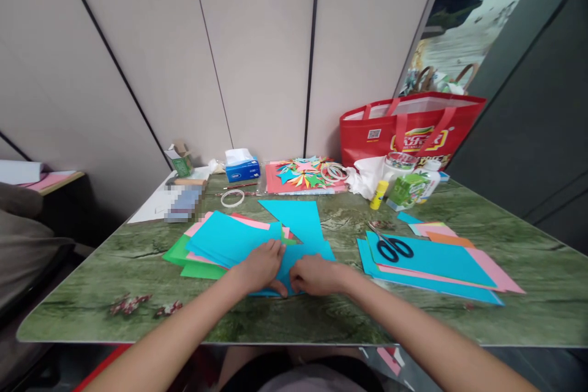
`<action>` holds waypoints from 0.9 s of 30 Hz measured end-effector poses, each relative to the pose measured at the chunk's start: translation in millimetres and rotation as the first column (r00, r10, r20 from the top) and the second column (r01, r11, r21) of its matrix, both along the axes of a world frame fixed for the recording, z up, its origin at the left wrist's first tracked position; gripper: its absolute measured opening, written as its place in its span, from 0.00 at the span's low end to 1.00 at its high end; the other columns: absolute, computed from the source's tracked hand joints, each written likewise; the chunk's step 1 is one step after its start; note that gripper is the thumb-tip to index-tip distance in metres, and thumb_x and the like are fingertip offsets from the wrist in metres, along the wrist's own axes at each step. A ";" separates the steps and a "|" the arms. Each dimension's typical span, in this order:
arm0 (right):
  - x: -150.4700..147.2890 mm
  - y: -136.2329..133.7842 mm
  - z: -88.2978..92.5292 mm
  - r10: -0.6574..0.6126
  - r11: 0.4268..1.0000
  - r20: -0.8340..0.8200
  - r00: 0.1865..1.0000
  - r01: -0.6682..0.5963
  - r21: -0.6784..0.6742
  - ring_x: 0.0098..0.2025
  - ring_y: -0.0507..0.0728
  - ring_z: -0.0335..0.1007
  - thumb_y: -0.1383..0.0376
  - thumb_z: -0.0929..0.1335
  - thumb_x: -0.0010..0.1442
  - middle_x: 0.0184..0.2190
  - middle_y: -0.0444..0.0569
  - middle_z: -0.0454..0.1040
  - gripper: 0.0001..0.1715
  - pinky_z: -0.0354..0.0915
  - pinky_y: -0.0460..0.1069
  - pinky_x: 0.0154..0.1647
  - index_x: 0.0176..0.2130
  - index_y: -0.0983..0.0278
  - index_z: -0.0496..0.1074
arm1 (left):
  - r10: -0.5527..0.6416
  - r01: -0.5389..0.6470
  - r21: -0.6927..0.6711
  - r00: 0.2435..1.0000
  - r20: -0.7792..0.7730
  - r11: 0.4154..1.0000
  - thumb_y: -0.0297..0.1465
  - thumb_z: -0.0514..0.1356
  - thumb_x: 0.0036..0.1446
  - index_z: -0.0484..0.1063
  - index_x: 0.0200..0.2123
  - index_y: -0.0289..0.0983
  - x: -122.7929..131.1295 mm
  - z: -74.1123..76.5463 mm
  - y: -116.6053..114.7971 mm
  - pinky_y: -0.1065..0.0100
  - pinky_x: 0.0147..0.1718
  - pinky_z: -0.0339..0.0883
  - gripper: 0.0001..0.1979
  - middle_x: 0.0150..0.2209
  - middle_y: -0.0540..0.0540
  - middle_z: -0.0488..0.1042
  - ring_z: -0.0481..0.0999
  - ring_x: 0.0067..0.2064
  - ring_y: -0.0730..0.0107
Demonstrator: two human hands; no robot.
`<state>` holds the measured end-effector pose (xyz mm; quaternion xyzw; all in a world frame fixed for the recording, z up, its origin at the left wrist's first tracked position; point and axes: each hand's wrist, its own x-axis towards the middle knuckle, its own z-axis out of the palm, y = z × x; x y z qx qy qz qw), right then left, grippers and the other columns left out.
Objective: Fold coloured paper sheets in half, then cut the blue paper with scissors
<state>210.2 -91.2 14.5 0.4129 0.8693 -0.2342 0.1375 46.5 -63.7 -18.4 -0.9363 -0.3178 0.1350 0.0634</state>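
Note:
A blue sheet of paper (312, 249) lies on the table in front of me under both hands. My left hand (267, 264) presses on its left part, fingers bent on top and thumb at the near edge. Close beside it, my right hand (315, 274) is curled, its fingertips pinching at the same near edge. A blue paper triangle (298, 214) lies just beyond the sheet. To the left is a stack of blue, pink and green paper (229, 236), touching the left hand's side. Black-handled scissors (394, 249) rest on another paper pile (441, 263) to the right.
At the back stand a blue tissue box (242, 170), a yellow glue stick (378, 195), a green box (407, 191), white bottles and a red bag (413, 128). A tape roll (232, 198) lies left of colourful paper stars (305, 173). The table's front edge (257, 343) is near me.

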 end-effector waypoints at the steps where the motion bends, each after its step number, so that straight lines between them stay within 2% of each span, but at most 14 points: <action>1: 2.1 -2.0 0.1 -0.013 1.000 0.004 1.000 0.013 0.011 0.40 0.60 0.71 0.69 0.59 0.55 0.38 0.48 0.77 0.18 0.61 0.49 0.35 0.39 0.61 0.75 | -0.012 0.012 0.014 1.000 0.001 1.000 0.54 0.54 0.46 0.58 0.55 0.19 -0.4 -1.0 0.2 0.60 0.49 0.54 0.46 0.50 0.24 0.65 0.64 0.52 0.48; 6: 27.4 -8.9 -4.8 -0.066 0.996 0.027 0.997 0.064 0.055 0.37 0.61 0.73 0.68 0.60 0.54 0.35 0.54 0.78 0.16 0.61 0.48 0.33 0.35 0.64 0.76 | -0.032 0.035 0.049 0.998 -0.057 0.998 0.56 0.54 0.44 0.57 0.55 0.18 0.9 0.4 -0.5 0.61 0.47 0.56 0.49 0.49 0.24 0.67 0.65 0.50 0.48; 10: 53.3 -12.4 -11.9 -0.102 0.992 0.015 0.995 0.101 0.079 0.38 0.60 0.73 0.69 0.61 0.53 0.34 0.53 0.78 0.15 0.60 0.47 0.33 0.35 0.63 0.76 | -0.011 0.016 0.050 0.995 -0.097 0.999 0.55 0.56 0.43 0.59 0.54 0.19 6.5 10.8 -3.0 0.62 0.46 0.56 0.47 0.50 0.25 0.66 0.65 0.50 0.48; 13: 62.2 -14.1 -14.7 -0.126 0.988 0.003 0.992 0.125 0.092 0.38 0.59 0.73 0.69 0.61 0.53 0.34 0.52 0.78 0.15 0.60 0.46 0.33 0.35 0.62 0.76 | 0.004 -0.005 -0.008 0.995 -0.096 1.000 0.54 0.57 0.42 0.63 0.51 0.21 13.5 20.2 -4.5 0.61 0.47 0.55 0.44 0.51 0.25 0.65 0.64 0.51 0.47; 16: 62.6 -14.7 -14.0 -0.127 0.988 0.013 0.992 0.125 0.092 0.39 0.60 0.72 0.69 0.61 0.54 0.34 0.53 0.78 0.15 0.59 0.47 0.32 0.35 0.62 0.76 | 0.103 -0.104 -0.070 0.995 -0.018 0.992 0.53 0.61 0.39 0.69 0.45 0.21 23.4 23.7 -6.3 0.59 0.45 0.56 0.41 0.47 0.25 0.68 0.65 0.48 0.45; 20: 60.9 -15.0 -12.2 -0.137 0.986 0.038 0.990 0.133 0.097 0.39 0.61 0.72 0.67 0.61 0.54 0.35 0.54 0.77 0.15 0.59 0.47 0.31 0.36 0.62 0.76 | 0.238 -0.235 -0.053 0.970 0.049 0.971 0.51 0.60 0.41 0.74 0.36 0.23 35.6 16.5 -11.7 0.55 0.40 0.58 0.33 0.40 0.24 0.70 0.66 0.43 0.43; 24: 61.4 -15.1 -11.3 -0.151 0.985 0.028 0.988 0.148 0.084 0.39 0.60 0.72 0.68 0.61 0.54 0.35 0.53 0.77 0.15 0.59 0.47 0.32 0.36 0.61 0.75 | 0.246 -0.245 -0.033 0.967 0.063 0.969 0.52 0.60 0.41 0.71 0.42 0.22 32.4 8.7 -16.2 0.55 0.40 0.58 0.38 0.41 0.25 0.69 0.65 0.43 0.43; 27: 63.8 -15.6 -10.8 -0.156 0.986 0.027 0.987 0.154 0.069 0.39 0.60 0.71 0.66 0.62 0.55 0.35 0.53 0.77 0.14 0.59 0.47 0.31 0.36 0.61 0.75 | 0.162 -0.160 -0.031 0.983 0.082 0.987 0.54 0.59 0.39 0.62 0.51 0.22 15.5 7.4 -11.0 0.57 0.44 0.56 0.46 0.45 0.27 0.67 0.63 0.46 0.45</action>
